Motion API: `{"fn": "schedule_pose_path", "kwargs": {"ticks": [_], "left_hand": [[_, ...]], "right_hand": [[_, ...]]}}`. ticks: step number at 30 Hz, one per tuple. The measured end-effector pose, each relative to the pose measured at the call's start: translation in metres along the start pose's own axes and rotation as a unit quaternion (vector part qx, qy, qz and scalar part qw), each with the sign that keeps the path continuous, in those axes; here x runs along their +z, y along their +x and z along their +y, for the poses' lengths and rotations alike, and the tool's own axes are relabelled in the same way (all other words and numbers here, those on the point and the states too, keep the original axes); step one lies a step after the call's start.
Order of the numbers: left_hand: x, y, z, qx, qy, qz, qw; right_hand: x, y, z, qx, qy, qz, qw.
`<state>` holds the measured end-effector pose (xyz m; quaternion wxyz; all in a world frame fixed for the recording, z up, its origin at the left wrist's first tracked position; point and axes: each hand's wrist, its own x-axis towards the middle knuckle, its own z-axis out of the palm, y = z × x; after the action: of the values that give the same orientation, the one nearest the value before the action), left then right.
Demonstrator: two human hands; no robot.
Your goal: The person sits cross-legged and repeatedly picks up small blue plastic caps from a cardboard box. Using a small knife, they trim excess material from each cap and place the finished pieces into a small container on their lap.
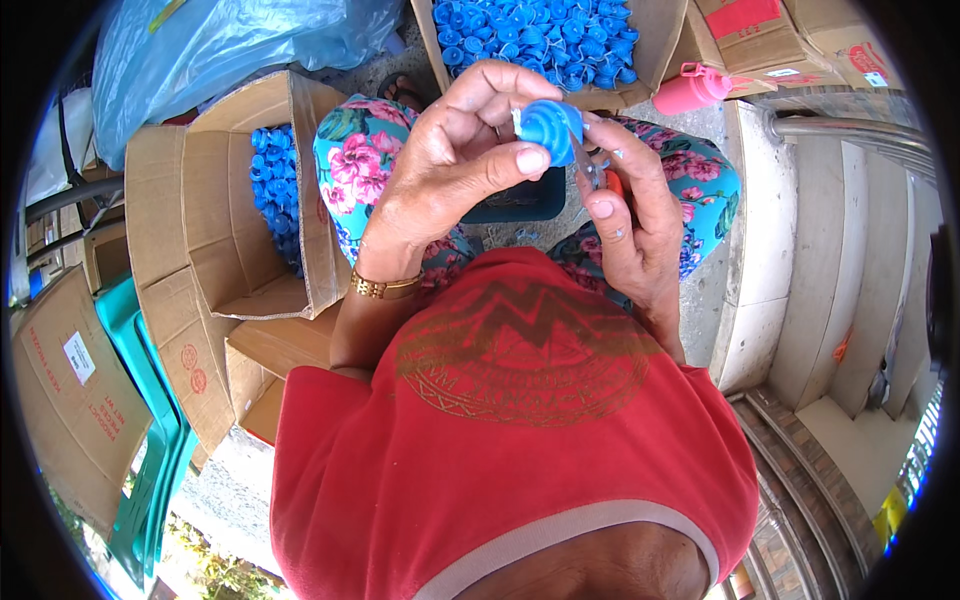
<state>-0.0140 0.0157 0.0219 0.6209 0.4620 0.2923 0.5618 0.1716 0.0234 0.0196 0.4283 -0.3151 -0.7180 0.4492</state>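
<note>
Between the fingertips of my left hand (442, 161) is a small blue ridged candle (547, 133), tilted, with a pale wick at its left end. My right hand (637, 206) grips a small knife (587, 166) with an orange handle; its metal blade lies against the candle's right edge. Bits of blue wax cling to the right fingers. Under the hands, between the knees, a dark green plastic tray (551, 202) is partly hidden by them.
A cardboard box (658, 45) full of similar blue candles stands ahead. Another open box (240, 217), at left, holds more. A pink bottle (690, 91) stands ahead right, near concrete steps (757, 225) and a metal rail (847, 129). Blue plastic sheeting (225, 67) lies at upper left.
</note>
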Motion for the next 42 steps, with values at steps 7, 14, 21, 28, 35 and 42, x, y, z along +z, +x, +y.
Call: {"fn": "schedule_pose_path", "kwargs": {"ticks": [7, 14, 21, 28, 35, 42], "left_hand": [[0.008, -0.001, -0.002, -0.021, -0.108, 0.022, 0.994], [0.018, -0.001, 0.001, -0.012, 0.009, 0.067, 0.998], [0.015, -0.001, 0.002, 0.087, 0.186, 0.053, 0.977], [0.008, -0.002, 0.013, 0.109, 0.340, 0.001, 0.934], [0.009, -0.003, 0.015, 0.138, 0.419, 0.008, 0.897], [0.004, -0.004, 0.018, 0.146, 0.418, -0.022, 0.896]], "right_hand": [[0.002, 0.000, 0.001, -0.041, -0.036, 0.016, 0.998], [0.002, 0.003, 0.000, -0.071, -0.052, 0.026, 0.996], [0.002, 0.005, 0.005, -0.112, -0.083, 0.038, 0.990], [0.005, 0.006, 0.004, -0.123, -0.083, 0.052, 0.988], [0.002, 0.007, 0.005, -0.114, -0.111, 0.041, 0.986], [0.003, 0.004, 0.002, -0.085, -0.058, 0.024, 0.994]]}}
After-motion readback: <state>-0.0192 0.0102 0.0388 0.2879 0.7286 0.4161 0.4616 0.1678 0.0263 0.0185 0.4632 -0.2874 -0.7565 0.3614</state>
